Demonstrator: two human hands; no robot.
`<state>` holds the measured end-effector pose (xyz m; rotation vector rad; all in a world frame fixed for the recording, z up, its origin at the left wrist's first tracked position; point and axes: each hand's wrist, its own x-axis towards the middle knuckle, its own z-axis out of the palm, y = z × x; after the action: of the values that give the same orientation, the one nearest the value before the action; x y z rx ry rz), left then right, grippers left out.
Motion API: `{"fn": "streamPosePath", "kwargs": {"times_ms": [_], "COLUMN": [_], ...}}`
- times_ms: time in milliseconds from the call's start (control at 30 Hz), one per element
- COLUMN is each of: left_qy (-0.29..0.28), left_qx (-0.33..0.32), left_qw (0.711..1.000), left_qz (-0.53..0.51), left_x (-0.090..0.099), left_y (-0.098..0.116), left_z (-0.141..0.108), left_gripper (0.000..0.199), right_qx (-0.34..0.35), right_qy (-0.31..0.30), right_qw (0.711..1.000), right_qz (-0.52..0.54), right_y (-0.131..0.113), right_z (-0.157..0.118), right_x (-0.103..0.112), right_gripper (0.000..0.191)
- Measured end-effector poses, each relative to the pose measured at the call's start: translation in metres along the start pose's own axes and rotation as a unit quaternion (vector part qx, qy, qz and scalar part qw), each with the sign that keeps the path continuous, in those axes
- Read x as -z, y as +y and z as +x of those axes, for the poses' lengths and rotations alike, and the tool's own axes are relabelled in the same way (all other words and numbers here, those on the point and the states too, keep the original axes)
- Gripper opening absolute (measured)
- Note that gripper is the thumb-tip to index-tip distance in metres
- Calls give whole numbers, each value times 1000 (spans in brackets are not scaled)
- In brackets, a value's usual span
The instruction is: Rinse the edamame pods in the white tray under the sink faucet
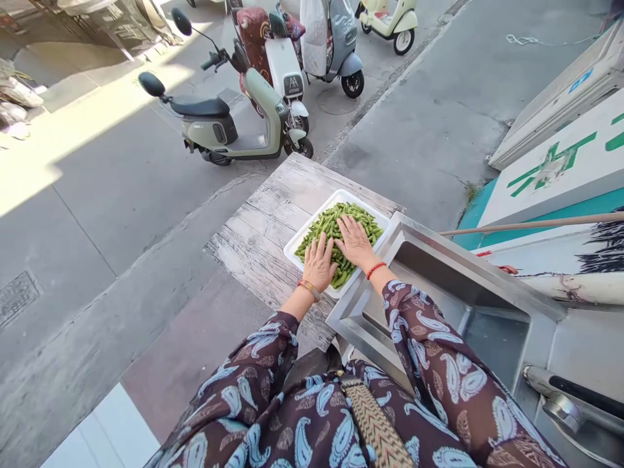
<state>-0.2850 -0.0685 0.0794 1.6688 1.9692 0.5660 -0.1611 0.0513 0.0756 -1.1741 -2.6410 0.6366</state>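
A white plastic tray [298,244] is heaped with small, slender green pods [363,221]; whether they are chili peppers or bean pods I cannot tell. On the near-left part of the heap my left hand [319,263] lies flat, its fingers spread. My right hand [355,244] rests on the right part of the heap, fingers extended and apart. The two hands are close together, and neither grips anything. Under the tray is a weathered wood-grain tabletop [258,240]; the tray's right side sits against the rim of a metal sink [414,234].
The steel sink extends right, with a metal faucet [560,406] near its far end. A brown pole [536,224] runs beside it. Beyond the table stands a pale green scooter [258,110], with several others behind. A white box with green markings [550,166] is at right.
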Motion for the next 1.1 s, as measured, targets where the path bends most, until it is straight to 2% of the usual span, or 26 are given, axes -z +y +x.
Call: {"fn": "streamPosePath", "kwargs": {"times_ms": [100,233,433,500,567,667,767,833,900,933,967,1033,1100], "left_qy": [-11,3,0,6,-7,-25,38,123,202,221,221,153,79], "left_qx": [19,11,20,20,-7,-55,-48,8,123,195,270,383,417], "left_qw": [1000,1000,1000,999,998,994,988,980,958,939,916,858,784], "left_qz": [5,4,-19,-36,-62,-97,-138,-157,-165,-175,-199,-306,-453], "left_x": [8,16,3,0,2,13,28,34,35,33,30,19,6], "left_y": [-4,-11,-28,-30,-27,-19,-21,-33,-51,-60,-66,-71,-65], "left_z": [-9,-7,15,18,17,13,7,-1,-15,-23,-31,-44,-47], "left_gripper": [76,72,76,77,76,66,48,41,41,42,43,40,35], "right_qx": [9,27,50,46,54,72,5,-82,-156,-180,-199,-229,-253], "right_qy": [-6,26,-29,-34,-30,-11,32,44,18,-1,-15,-17,1], "right_qw": [1000,999,998,998,998,996,996,993,986,983,979,971,965], "right_qz": [-3,0,-17,-23,-11,45,86,70,48,45,47,59,72], "right_y": [-3,-9,-20,-22,-22,-8,22,47,68,76,82,87,86], "right_z": [22,30,45,44,38,34,43,52,59,61,62,65,67], "right_x": [6,11,2,4,11,28,47,54,57,56,55,50,46], "right_gripper": [56,49,46,45,43,41,44,45,47,47,48,47,45]}}
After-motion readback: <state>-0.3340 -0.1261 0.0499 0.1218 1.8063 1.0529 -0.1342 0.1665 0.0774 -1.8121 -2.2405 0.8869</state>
